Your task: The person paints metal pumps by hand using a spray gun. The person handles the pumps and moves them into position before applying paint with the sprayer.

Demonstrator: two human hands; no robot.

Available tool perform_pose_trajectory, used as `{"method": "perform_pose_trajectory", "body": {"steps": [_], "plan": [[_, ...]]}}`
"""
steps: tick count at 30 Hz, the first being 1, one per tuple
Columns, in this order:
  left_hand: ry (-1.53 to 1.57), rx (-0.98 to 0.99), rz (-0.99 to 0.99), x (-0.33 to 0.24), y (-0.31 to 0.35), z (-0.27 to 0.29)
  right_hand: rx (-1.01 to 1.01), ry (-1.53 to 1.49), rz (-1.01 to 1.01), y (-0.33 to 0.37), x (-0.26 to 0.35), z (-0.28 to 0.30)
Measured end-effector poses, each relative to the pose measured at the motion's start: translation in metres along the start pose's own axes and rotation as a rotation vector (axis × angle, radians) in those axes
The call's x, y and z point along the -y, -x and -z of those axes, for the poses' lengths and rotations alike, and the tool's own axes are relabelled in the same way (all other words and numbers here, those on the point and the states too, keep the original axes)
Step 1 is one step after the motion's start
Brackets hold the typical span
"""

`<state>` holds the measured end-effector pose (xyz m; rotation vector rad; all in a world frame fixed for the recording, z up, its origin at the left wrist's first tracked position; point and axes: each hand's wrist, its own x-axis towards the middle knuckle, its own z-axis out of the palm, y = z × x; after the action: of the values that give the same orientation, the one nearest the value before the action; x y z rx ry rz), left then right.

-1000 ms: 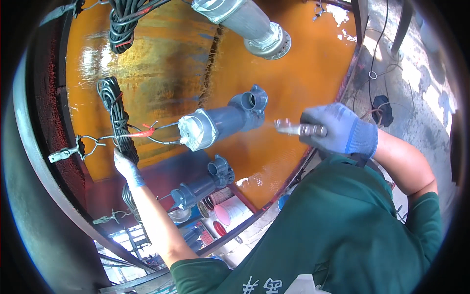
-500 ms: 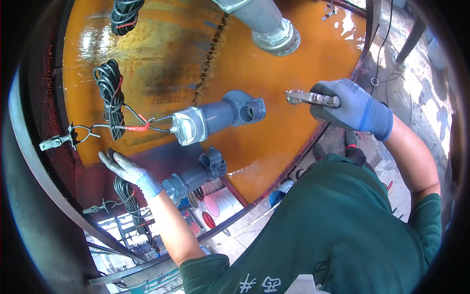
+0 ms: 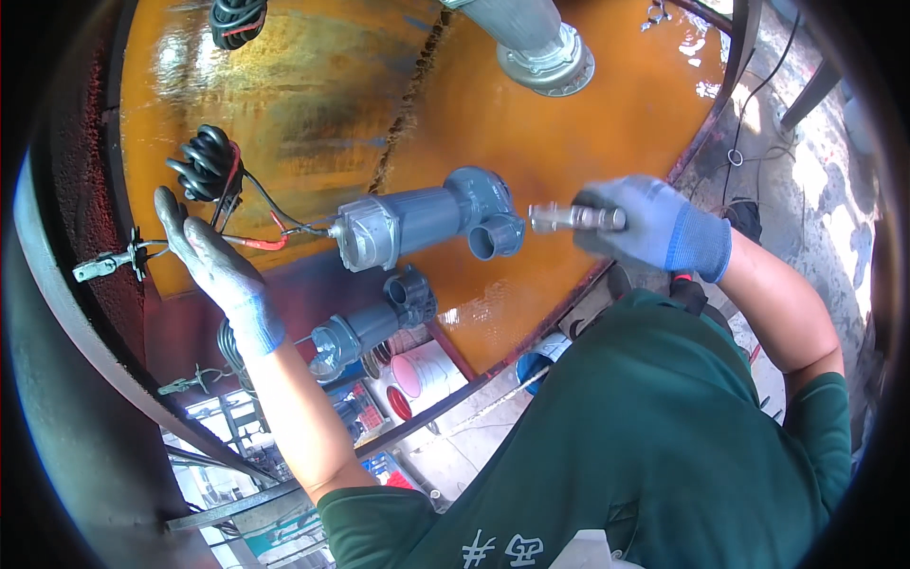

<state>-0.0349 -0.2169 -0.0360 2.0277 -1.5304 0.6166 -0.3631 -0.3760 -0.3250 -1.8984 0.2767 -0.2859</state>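
A silver spray gun (image 3: pixel 573 218) is held in my gloved right hand (image 3: pixel 637 226), its nozzle pointing left. Just left of the nozzle hangs a grey-blue submersible pump (image 3: pixel 417 220), its round outlet facing towards me. My left hand (image 3: pixel 216 258), gloved too, is open with fingers stretched, beside the pump's black cable coil (image 3: pixel 205 163). Whether it touches the cable, I cannot tell. Red-wrapped cable and wire tie the pump to a metal hook (image 3: pixel 106 266) on the left. A second grey-blue pump (image 3: pixel 365 329) hangs nearer and lower.
An orange, wet-looking sheet (image 3: pixel 559 142) backs the pumps. Another grey pump (image 3: pixel 531 47) hangs at the far side, with a further cable coil (image 3: pixel 237 21) at the far left. A dark curved frame (image 3: pixel 71 313) runs along the left. Below stand a pink-and-white bucket (image 3: pixel 427 370) and a blue bucket (image 3: pixel 542 360).
The pump has turned, bringing its outlet round towards me. My left hand has risen beside the cable coil, which is now bunched higher. The spray gun has moved left and slightly nearer.
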Motion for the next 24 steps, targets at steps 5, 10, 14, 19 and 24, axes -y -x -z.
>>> {"method": "perform_pose_trajectory", "body": {"steps": [5, 10, 14, 19, 24], "plan": [[0.27, 0.002, 0.186, 0.012, -0.022, 0.004, -0.164, -0.18, -0.066, 0.001, 0.008, 0.002], [0.272, -0.134, 0.175, 0.003, -0.017, -0.002, -0.107, -0.23, -0.038, 0.009, 0.005, -0.01], [0.266, -0.062, 0.327, 0.011, -0.019, 0.013, -0.171, -0.152, -0.024, 0.006, -0.003, -0.011], [0.283, -0.096, 0.327, 0.005, -0.013, 0.009, 0.019, -0.093, 0.106, 0.007, 0.023, 0.0], [0.195, -0.019, 0.173, -0.002, -0.002, 0.02, -0.17, -0.334, 0.106, -0.007, 0.066, 0.038]]}}
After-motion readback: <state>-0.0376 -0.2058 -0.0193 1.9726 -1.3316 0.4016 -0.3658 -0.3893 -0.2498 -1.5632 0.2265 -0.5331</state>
